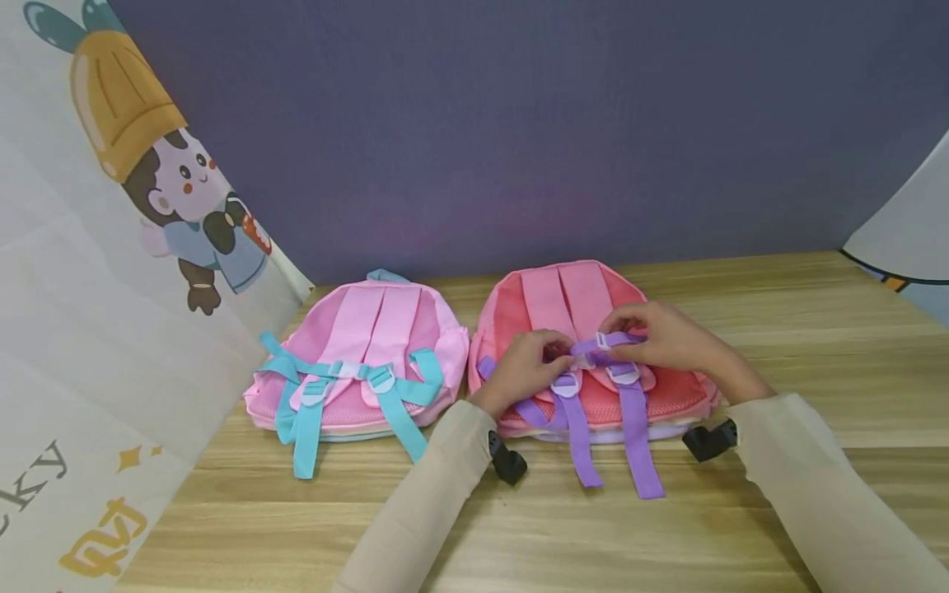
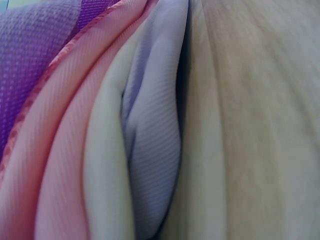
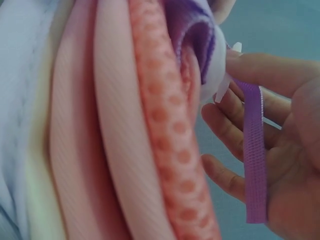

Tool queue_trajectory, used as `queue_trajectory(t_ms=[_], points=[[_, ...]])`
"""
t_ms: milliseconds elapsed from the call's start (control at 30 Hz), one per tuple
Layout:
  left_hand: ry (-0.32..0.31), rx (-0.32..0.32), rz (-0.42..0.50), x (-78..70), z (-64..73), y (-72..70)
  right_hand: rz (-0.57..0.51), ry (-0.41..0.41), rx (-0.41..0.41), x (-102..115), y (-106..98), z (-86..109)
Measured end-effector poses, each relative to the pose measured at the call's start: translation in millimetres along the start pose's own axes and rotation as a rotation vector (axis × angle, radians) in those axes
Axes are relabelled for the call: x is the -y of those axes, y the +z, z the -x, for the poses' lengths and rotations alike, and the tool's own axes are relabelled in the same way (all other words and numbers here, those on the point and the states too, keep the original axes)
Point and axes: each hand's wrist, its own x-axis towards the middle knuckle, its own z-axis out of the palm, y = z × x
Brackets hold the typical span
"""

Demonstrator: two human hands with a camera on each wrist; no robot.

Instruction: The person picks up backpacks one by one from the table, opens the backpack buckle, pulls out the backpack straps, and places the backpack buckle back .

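Observation:
A coral-pink backpack point(image 1: 600, 399) lies with its strap side up, purple webbing across it. At its middle my left hand point(image 1: 528, 366) pinches one end of the purple chest strap point(image 1: 584, 349) beside a pale clear buckle point(image 1: 582, 361). My right hand point(image 1: 663, 336) holds the same strap's other side between thumb and fingers, near a white slider point(image 1: 602, 339). A loose purple strap end point(image 3: 254, 165) hangs in front of the right palm in the right wrist view. The left wrist view shows only the backpack's layered edge point(image 2: 65, 150), no hand.
Left of it lies a light-pink backpack point(image 1: 356, 346) with turquoise straps point(image 1: 307, 428), its chest strap buckle joined. Two purple strap tails point(image 1: 639, 449) hang onto the wooden table point(image 1: 593, 543). A dark panel point(image 1: 519, 148) stands behind, a printed white cloth point(image 1: 111, 354) at left.

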Motion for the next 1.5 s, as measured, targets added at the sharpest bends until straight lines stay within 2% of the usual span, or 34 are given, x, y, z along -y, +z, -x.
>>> queue_trajectory(t_ms=[833,1500], points=[[-0.019,-0.009,-0.018,0.2,-0.4,1.9,0.019,-0.02,-0.002,-5.8,-6.0,2.6],[-0.022,-0.013,-0.009,0.7,-0.4,1.9,-0.015,-0.016,0.012,-10.1,-12.0,5.0]])
